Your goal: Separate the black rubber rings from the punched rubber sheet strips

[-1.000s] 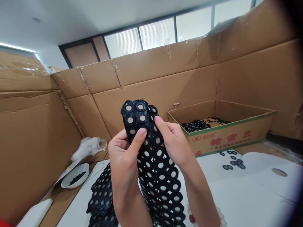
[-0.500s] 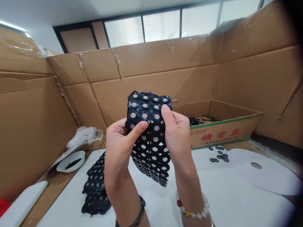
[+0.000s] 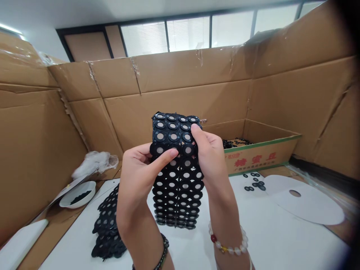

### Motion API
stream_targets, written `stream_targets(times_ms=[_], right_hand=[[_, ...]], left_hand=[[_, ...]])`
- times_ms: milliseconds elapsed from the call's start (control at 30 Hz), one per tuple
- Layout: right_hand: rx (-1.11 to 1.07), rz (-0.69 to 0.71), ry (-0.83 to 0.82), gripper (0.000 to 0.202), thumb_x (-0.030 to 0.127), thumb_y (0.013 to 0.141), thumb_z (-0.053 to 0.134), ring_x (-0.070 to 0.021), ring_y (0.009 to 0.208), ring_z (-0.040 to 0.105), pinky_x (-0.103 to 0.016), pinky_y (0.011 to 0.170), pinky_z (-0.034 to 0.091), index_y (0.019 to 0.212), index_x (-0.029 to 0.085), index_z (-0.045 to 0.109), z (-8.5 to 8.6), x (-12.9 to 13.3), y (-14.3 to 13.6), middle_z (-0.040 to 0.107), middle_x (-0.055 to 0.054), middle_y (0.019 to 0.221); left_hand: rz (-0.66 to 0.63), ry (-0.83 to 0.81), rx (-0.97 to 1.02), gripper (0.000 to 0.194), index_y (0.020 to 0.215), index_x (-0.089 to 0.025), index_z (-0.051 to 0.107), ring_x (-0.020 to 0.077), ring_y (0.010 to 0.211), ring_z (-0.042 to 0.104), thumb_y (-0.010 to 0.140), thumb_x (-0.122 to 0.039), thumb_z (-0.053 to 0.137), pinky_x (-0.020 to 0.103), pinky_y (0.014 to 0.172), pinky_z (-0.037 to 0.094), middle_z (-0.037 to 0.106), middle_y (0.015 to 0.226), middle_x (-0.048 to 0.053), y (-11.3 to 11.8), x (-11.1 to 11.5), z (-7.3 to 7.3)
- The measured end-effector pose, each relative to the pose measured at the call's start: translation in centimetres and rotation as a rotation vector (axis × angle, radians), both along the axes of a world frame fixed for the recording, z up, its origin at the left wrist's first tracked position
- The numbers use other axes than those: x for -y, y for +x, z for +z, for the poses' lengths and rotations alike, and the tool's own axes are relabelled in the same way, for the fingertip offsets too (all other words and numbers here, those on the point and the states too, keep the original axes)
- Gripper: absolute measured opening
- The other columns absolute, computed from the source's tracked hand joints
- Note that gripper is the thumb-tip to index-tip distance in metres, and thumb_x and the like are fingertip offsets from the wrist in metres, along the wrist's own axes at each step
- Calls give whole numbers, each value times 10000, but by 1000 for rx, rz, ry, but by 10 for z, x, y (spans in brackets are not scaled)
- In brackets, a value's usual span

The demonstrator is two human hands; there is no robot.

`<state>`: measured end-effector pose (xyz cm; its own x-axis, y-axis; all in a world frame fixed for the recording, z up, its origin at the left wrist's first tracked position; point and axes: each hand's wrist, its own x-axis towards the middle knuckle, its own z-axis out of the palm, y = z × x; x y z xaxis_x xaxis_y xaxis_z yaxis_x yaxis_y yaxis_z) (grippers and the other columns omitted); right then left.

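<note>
Two hands hold up a black rubber sheet of rings

Cardboard walls (image 3: 295, 97) fill the back. In the middle, the sheet (image 3: 176, 176) now hangs flatter and straighter than a moment ago. Left hand (image 3: 137, 176) and right hand (image 3: 210, 157) pinch its top rows, thumbs pressing rings.

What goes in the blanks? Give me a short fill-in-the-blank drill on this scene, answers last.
1. Both hands, the left hand and the right hand, hold up a black sheet of rubber rings between ____ and fingers.
2. The cardboard box holds loose black ____.
3. The white bowl sits to the person's ____.
4. The stack of ring sheets lies on the ____ table.

Answers: thumbs; rings; left; white
</note>
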<state>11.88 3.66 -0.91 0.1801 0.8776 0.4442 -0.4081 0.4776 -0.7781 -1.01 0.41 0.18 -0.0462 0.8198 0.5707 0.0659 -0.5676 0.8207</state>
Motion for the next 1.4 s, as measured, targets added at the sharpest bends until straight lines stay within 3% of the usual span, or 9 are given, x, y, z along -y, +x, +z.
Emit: stream_targets(times_ms=[167, 267, 500, 833, 1167, 1400], right_hand=[[15, -30, 5, 476, 510, 752, 700, -80, 500, 346, -193, 427, 326, 529, 198, 418, 1, 1, 4, 363, 48, 531], [16, -55, 6, 489, 509, 756, 696, -78, 495, 332, -194, 420, 302, 530, 200, 393, 1, 2, 7, 354, 48, 534], [52, -76, 24, 498, 499, 785, 675, -75, 483, 346, -191, 411, 311, 525, 200, 373, 3, 10, 8, 377, 44, 524], [123, -52, 98, 538, 576, 832, 606, -74, 491, 327, -197, 412, 287, 532, 199, 367, 4, 16, 2, 355, 43, 527], [189, -79, 195, 536, 516, 903, 557, -72, 494, 249, -224, 428, 229, 550, 206, 299, 3, 23, 4, 293, 56, 528], [235, -61, 187, 555, 554, 897, 556, -87, 517, 257, -246, 455, 228, 550, 206, 297, 3, 27, 7, 292, 48, 549]], left_hand=[[27, -25, -68, 259, 638, -185, 725, 88, 545, 502, 722, -411, 819, 179, 496, 390, 551, 548, -36, 4, 3, 0], [40, -24, -91, 283, 644, -180, 715, 92, 549, 492, 741, -433, 799, 185, 494, 386, 551, 562, -30, 8, 5, 0], [-65, -43, -86, 235, 622, -185, 698, 81, 551, 492, 727, -357, 819, 163, 502, 397, 551, 558, -40, 4, 6, 1], [-151, -80, -66, 159, 629, -184, 722, 104, 612, 582, 697, -271, 837, 161, 568, 465, 682, 619, -18, -11, 3, -1], [-228, -78, -69, 115, 647, -193, 748, 104, 606, 616, 690, -239, 844, 159, 576, 494, 732, 652, -15, -13, 8, 1], [-197, -40, -125, 107, 676, -200, 758, 145, 632, 656, 743, -268, 806, 212, 598, 522, 760, 711, 15, -14, 9, -1]])
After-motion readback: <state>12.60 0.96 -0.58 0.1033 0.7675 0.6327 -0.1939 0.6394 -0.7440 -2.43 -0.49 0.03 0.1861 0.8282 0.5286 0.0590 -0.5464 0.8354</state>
